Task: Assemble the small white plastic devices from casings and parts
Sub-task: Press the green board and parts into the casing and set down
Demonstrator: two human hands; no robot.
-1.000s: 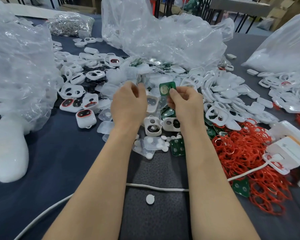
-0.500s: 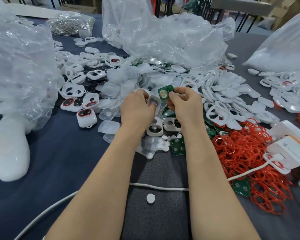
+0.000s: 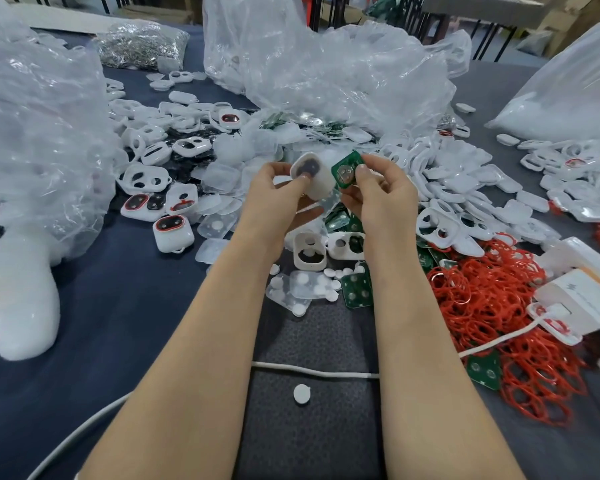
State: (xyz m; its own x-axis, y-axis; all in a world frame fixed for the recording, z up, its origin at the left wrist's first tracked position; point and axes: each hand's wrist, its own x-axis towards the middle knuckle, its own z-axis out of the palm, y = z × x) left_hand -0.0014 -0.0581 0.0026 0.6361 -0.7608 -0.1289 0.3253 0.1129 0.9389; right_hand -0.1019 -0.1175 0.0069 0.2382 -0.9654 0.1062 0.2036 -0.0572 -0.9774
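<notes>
Now the left hand pinches a small white plastic casing, raised above the cluttered table, while the right hand pinches a green circuit board just beside it. Best to align the board's outline with the casing's cavity before pressing it in.

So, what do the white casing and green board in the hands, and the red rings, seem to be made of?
White casing: likely moulded plastic, matte, with smooth rounded edges.
Green board: looks like a printed circuit board, glossy green coat, with a round silvery metal part on it.
Red rings: probably rubber or silicone; thin loops lying limp and tangled.
</notes>
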